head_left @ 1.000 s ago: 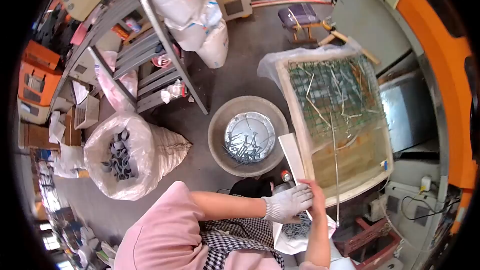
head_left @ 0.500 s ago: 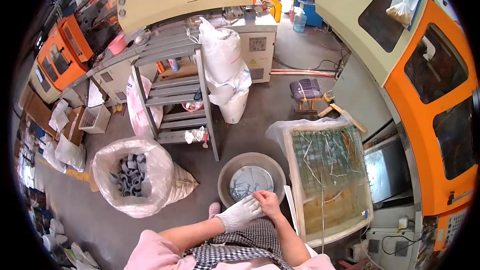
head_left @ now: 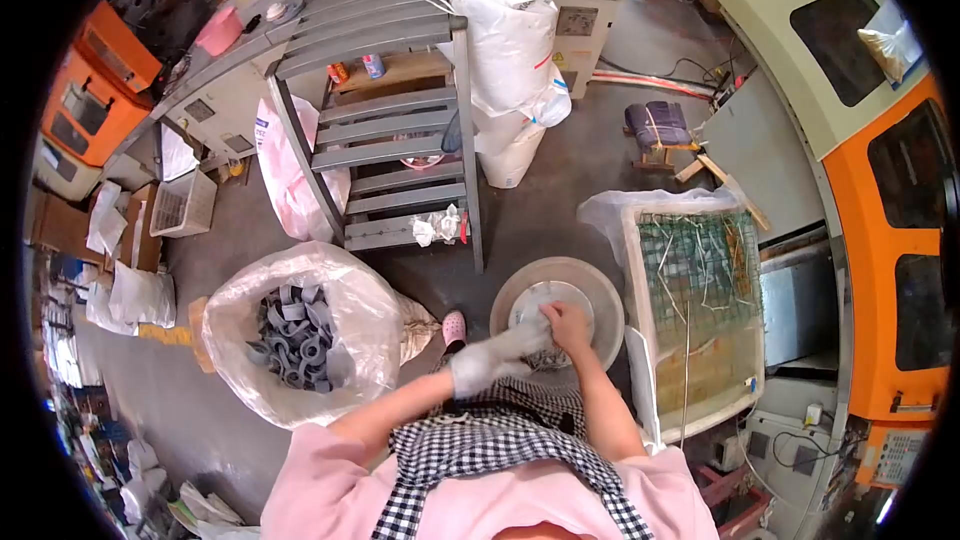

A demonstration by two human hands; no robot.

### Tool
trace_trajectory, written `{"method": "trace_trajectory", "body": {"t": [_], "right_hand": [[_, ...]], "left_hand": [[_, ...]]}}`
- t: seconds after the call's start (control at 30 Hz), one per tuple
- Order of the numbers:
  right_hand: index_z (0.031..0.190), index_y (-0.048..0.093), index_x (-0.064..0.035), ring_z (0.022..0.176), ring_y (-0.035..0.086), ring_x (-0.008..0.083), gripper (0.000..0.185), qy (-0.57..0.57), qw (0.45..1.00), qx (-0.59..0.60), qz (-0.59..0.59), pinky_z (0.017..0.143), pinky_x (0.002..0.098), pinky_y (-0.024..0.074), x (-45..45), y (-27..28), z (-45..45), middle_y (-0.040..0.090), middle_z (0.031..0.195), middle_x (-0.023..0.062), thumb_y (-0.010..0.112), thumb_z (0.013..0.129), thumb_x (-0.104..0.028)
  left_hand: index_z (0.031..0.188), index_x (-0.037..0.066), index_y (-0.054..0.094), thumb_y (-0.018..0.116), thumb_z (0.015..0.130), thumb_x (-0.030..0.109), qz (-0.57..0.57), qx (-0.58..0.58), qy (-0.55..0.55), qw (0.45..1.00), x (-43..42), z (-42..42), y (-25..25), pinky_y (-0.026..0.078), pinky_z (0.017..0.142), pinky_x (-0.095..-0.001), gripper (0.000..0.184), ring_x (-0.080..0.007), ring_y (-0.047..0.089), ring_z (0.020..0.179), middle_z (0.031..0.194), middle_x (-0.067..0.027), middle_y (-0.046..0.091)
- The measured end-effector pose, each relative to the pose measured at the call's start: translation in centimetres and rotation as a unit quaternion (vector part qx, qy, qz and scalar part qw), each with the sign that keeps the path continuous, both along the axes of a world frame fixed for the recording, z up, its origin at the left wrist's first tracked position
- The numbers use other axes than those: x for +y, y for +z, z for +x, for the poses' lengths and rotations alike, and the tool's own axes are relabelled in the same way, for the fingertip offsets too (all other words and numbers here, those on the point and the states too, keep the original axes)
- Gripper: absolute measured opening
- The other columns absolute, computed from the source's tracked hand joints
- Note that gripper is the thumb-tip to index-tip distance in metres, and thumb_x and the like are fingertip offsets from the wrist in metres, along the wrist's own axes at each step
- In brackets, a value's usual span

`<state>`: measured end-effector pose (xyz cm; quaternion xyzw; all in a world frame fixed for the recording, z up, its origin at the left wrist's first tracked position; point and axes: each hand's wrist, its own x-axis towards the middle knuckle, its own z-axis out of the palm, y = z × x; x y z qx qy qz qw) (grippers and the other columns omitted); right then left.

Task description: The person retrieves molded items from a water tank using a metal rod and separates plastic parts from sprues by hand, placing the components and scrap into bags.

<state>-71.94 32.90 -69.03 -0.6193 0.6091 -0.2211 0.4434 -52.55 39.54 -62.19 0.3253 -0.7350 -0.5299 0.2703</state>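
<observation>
My left hand (head_left: 500, 350), in a white glove, is smeared by motion at the near left side of a round basin (head_left: 608, 305). Its fingers cannot be made out. Over the basin, my bare right hand (head_left: 568, 328) has its fingers pinched together; what they hold, if anything, is too small to name. Small grey pieces (head_left: 548, 360) lie in the bottom of the basin, partly hidden by my hands. To the left stands an open woven sack (head_left: 375, 360) with a clear plastic liner, holding many grey curved plastic parts (head_left: 292, 335).
Right of the basin is a pale-rimmed tub (head_left: 645, 340) with green mesh and brownish water. A grey metal step stand (head_left: 390, 155) and stacked white sacks (head_left: 505, 50) stand ahead. An orange and cream machine (head_left: 890, 170) runs along the right side.
My hands, together at the basin's near edge before, have shifted; the right now reaches over the basin and the left blurs beside it. The camera view has tilted down and moved left.
</observation>
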Motion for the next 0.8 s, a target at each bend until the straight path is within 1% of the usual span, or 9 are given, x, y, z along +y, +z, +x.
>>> {"method": "trace_trajectory", "body": {"t": [0.03,0.1,0.33,0.4,0.5,0.57,0.63,0.77,0.8], "right_hand": [[0.088,0.069,-0.0003,0.07,0.065,0.0297,0.029,-0.008,0.999,0.032,0.008,0.066,0.0376,0.0481,-1.0,0.4,2.2,0.066,0.078,0.0192,0.062,0.084,-0.029],[0.089,0.069,-0.0003,0.07,0.064,0.0331,0.031,-0.019,0.999,0.027,-0.016,0.066,0.0388,0.0477,-2.9,0.8,6.2,0.066,0.078,0.0206,0.062,0.084,-0.03],[0.09,0.068,0.0,0.07,0.065,0.0296,0.03,-0.162,0.985,-0.008,-0.061,0.065,0.0363,0.0479,-7.1,2.4,12.3,0.066,0.077,0.0199,0.064,0.084,-0.029],[0.091,0.068,0.0001,0.07,0.065,0.0286,0.029,-0.169,0.983,0.005,-0.078,0.065,0.0358,0.048,-9.0,2.8,12.5,0.066,0.078,0.0195,0.064,0.084,-0.028],[0.09,0.067,-0.0015,0.071,0.063,0.0344,0.024,-0.126,0.984,-0.02,-0.121,0.065,0.0373,0.0481,-10.8,3.3,13.6,0.064,0.077,0.0208,0.061,0.086,-0.025],[0.088,0.067,-0.0015,0.07,0.063,0.0352,0.023,-0.007,0.99,-0.09,-0.11,0.065,0.0381,0.0482,-11.5,3.9,16.0,0.064,0.078,0.0197,0.061,0.086,-0.024],[0.09,0.067,-0.0026,0.072,0.063,0.0346,0.022,0.078,0.985,-0.06,-0.144,0.066,0.0388,0.0486,-10.8,2.7,19.5,0.065,0.081,0.0183,0.061,0.086,-0.023],[0.096,0.066,-0.0038,0.081,0.063,0.033,0.021,0.134,0.974,-0.173,-0.06,0.072,0.0383,0.0485,-10.4,4.6,24.2,0.066,0.087,0.0172,0.057,0.088,-0.021],[0.095,0.066,-0.0027,0.081,0.063,0.033,0.021,0.129,0.971,-0.174,-0.103,0.073,0.0378,0.0482,-10.3,5.2,24.7,0.066,0.087,0.0173,0.056,0.089,-0.02]], "left_hand": [[0.139,0.003,0.037,0.061,0.083,0.009,0.209,0.147,0.033,0.966,-0.6,1.8,1.0,0.017,0.113,-0.0346,0.061,-0.0251,0.016,0.141,0.149,-0.0159,0.026],[0.135,-0.001,0.041,0.061,0.082,0.008,-0.087,-0.05,0.041,0.994,-3.0,5.5,3.4,0.024,0.111,-0.0341,0.057,-0.0262,0.027,0.137,0.144,-0.017,0.036],[0.13,-0.001,0.046,0.062,0.083,0.009,0.218,-0.009,0.01,0.976,-3.3,18.6,-2.7,0.036,0.103,-0.0366,0.051,-0.0318,0.044,0.126,0.132,-0.0207,0.048],[0.125,0.0,0.05,0.062,0.084,0.012,0.134,-0.209,0.049,0.967,-4.1,20.1,0.5,0.044,0.092,-0.0391,0.044,-0.0367,0.054,0.112,0.121,-0.0239,0.055],[0.124,0.001,0.052,0.063,0.086,0.018,0.194,-0.263,0.117,0.938,-4.1,22.1,-0.8,0.046,0.091,-0.0355,0.043,-0.0309,0.059,0.106,0.112,-0.0207,0.062],[0.13,0.006,0.046,0.067,0.082,0.016,0.165,-0.28,0.145,0.934,-4.7,22.4,-1.3,0.048,0.086,-0.0394,0.054,-0.0367,0.055,0.109,0.121,-0.0244,0.054],[0.136,0.009,0.039,0.076,0.073,0.019,0.171,-0.137,0.282,0.934,-5.9,21.4,-2.1,0.045,0.092,-0.0406,0.074,-0.0367,0.048,0.119,0.13,-0.0219,0.048],[0.139,0.009,0.035,0.082,0.064,0.018,0.075,-0.103,0.318,0.939,-9.2,20.4,-2.8,0.039,0.1,-0.0418,0.089,-0.0345,0.039,0.127,0.138,-0.0188,0.039],[0.138,0.008,0.035,0.083,0.062,0.017,0.042,-0.12,0.294,0.947,-10.0,20.7,-4.3,0.037,0.102,-0.0409,0.09,-0.0332,0.036,0.129,0.139,-0.0181,0.038]]}}
